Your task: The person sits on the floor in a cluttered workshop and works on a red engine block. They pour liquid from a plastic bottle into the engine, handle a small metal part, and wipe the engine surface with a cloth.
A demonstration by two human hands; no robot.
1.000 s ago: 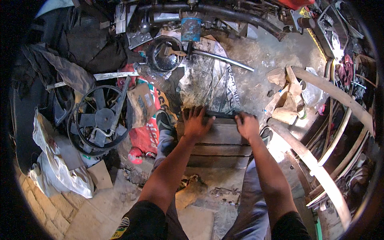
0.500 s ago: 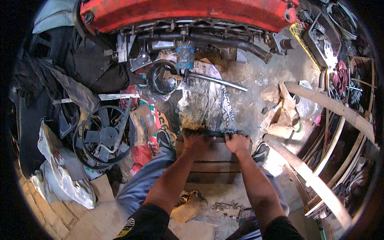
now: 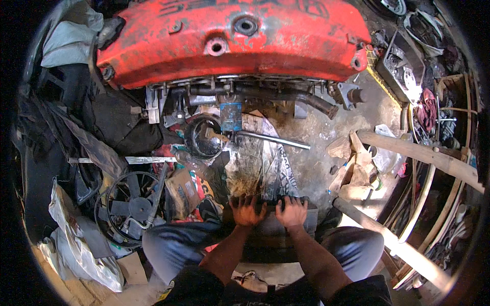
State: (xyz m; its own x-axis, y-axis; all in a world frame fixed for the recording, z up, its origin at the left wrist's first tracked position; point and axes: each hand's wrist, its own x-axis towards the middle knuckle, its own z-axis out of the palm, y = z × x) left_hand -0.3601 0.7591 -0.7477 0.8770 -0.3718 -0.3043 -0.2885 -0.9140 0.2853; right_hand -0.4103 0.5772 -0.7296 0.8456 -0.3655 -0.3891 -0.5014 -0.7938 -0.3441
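My left hand (image 3: 247, 211) rests at the far edge of a dark wooden slatted platform (image 3: 270, 229), its fingers spread. Beside it my right hand (image 3: 292, 211) touches the same edge, fingers apart and bent slightly over it. Both bent knees flank the platform. Just beyond the hands lies a stained printed sheet (image 3: 250, 168), with a chrome bar (image 3: 280, 141) across it and a black basin (image 3: 196, 148) holding a brush. Above these is a worn red engine cover (image 3: 286, 56), with dark pipework and a blue cylinder (image 3: 230, 115) below it.
At left lie a black fan (image 3: 139, 206), dark cloths (image 3: 115, 130) and a white sack (image 3: 69, 229). At right are pale curved wooden pieces (image 3: 403, 145), crumpled card (image 3: 352, 168) and a metal tray (image 3: 400, 71) among clutter.
The view has tilted upward, bringing the red engine cover into sight. My knees have bent outward beside the platform, while both hands stay at its far edge.
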